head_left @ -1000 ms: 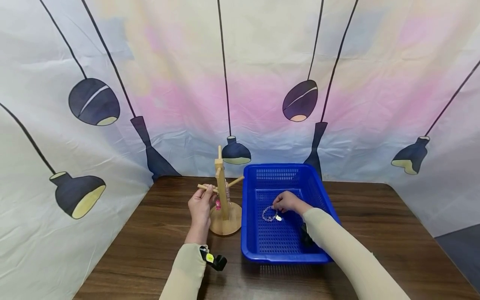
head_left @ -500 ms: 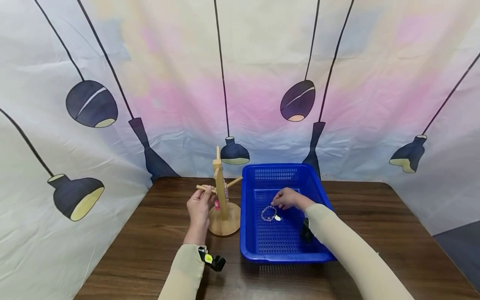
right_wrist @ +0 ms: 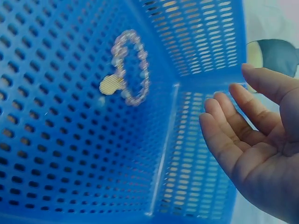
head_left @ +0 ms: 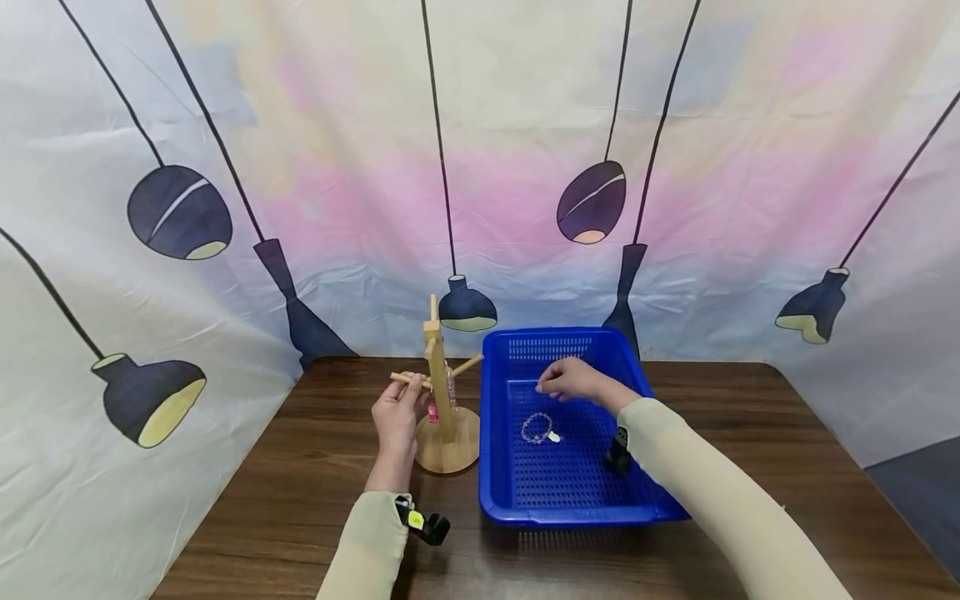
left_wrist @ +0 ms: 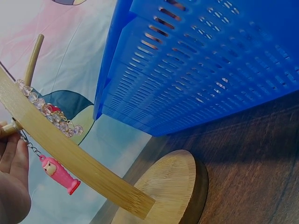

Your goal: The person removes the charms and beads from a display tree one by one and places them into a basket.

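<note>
My left hand (head_left: 395, 421) pinches a side peg (head_left: 400, 377) of a wooden jewelry stand (head_left: 442, 392). A pink figure keychain (left_wrist: 58, 175) dangles from that peg by a small chain. Behind the stand's post, in the left wrist view, hangs a clear beaded bracelet (left_wrist: 51, 112) with a red bead. Another beaded bracelet (right_wrist: 145, 70), pinkish with a pale gold charm (right_wrist: 111, 85), lies on the floor of a blue plastic basket (head_left: 491, 500). Over the basket hovers my right hand (head_left: 573, 381), apart from the bracelet. Its fingers are loosely bent and hold nothing in the right wrist view.
The basket stands right beside the stand's round base (head_left: 447, 454), on a dark wooden table (head_left: 750, 467). At the table's back edge hangs a cloth backdrop (head_left: 525, 125) printed with lamps. Each sleeve carries a black wrist mount.
My right hand has let go of the bracelet and risen slightly away from it. The bracelet stays on the basket floor. My left hand keeps its hold on the peg.
</note>
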A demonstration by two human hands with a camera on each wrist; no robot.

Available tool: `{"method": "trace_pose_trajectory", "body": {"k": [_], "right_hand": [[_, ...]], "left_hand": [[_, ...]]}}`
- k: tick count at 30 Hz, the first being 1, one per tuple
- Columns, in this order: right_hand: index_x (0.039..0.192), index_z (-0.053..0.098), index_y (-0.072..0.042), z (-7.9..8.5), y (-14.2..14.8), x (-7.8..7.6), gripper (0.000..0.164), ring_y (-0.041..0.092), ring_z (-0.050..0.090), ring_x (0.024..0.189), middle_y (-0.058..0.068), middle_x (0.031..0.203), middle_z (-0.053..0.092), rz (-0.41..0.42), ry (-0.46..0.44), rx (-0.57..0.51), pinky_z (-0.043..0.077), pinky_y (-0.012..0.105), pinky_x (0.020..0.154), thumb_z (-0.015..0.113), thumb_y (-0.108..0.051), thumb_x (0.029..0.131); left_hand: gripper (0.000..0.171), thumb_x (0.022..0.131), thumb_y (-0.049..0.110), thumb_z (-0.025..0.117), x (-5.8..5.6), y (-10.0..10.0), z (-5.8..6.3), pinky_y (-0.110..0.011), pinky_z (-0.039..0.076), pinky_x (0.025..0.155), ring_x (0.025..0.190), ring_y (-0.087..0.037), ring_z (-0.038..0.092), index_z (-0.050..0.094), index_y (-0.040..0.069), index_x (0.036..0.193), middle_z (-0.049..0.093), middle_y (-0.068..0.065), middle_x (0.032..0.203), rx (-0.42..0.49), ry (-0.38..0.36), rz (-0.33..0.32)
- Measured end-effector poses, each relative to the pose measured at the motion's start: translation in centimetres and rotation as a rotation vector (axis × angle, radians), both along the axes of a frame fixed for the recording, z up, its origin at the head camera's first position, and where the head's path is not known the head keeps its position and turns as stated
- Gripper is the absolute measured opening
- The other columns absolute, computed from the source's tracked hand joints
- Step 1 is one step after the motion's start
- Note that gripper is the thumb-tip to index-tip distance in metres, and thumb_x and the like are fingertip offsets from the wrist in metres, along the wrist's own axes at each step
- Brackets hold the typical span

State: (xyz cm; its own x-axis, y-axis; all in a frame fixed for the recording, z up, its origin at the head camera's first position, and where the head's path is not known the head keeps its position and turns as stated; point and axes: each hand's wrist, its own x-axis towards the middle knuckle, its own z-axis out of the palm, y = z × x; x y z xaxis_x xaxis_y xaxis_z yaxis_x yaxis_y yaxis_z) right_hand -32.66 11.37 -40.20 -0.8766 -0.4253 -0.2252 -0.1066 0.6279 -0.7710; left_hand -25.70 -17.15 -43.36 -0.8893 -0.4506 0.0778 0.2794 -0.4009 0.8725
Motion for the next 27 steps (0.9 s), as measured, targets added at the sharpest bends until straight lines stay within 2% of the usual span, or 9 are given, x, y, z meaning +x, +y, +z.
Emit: {"method": "trace_pose_trajectory", "body": {"k": [6, 14, 21, 27], "right_hand": [[0.126, 0.067, 0.001, 1.1, -0.7, 0.7, 0.032, 0.034, 0.067, 0.117, 0.019, 0.127, 0.069, 0.036, 0.027, -0.049, 0.059, 0.046, 0.100, 0.063, -0.019, 0.102], [0.125, 0.067, 0.000, 2.6, -2.6, 2.2, 0.032, 0.037, 0.066, 0.119, 0.021, 0.126, 0.069, 0.030, 0.063, -0.137, 0.058, 0.051, 0.103, 0.064, -0.020, 0.102], [0.131, 0.063, 0.003, 3.1, -4.6, 3.3, 0.039, 0.038, 0.065, 0.122, 0.020, 0.127, 0.068, -0.004, 0.077, -0.213, 0.061, 0.041, 0.097, 0.066, -0.022, 0.101], [0.135, 0.060, 0.001, 3.3, -5.8, 3.5, 0.041, 0.035, 0.064, 0.124, 0.020, 0.131, 0.066, -0.058, 0.076, -0.304, 0.060, 0.042, 0.100, 0.066, -0.022, 0.101]], "left_hand": [[0.025, 0.099, 0.001, 0.065, 0.1, -0.1, 0.0, -0.011, 0.059, 0.064, 0.066, 0.003, 0.071, 0.071, 0.017, 0.080, 0.073, 0.012, 0.070, -0.006, -0.008, 0.002], [0.025, 0.099, -0.001, 0.063, 0.1, 0.0, -0.1, -0.012, 0.060, 0.066, 0.069, 0.002, 0.071, 0.071, 0.014, 0.081, 0.073, 0.010, 0.072, 0.002, 0.006, -0.004], [0.023, 0.099, 0.000, 0.064, 0.0, 0.1, -0.2, -0.013, 0.060, 0.067, 0.072, 0.001, 0.072, 0.071, 0.015, 0.082, 0.074, 0.011, 0.073, -0.025, -0.004, 0.004], [0.021, 0.099, 0.001, 0.065, 0.0, -0.1, -0.1, -0.013, 0.060, 0.067, 0.072, 0.001, 0.072, 0.071, 0.014, 0.083, 0.074, 0.010, 0.074, -0.022, 0.003, 0.003]]}}
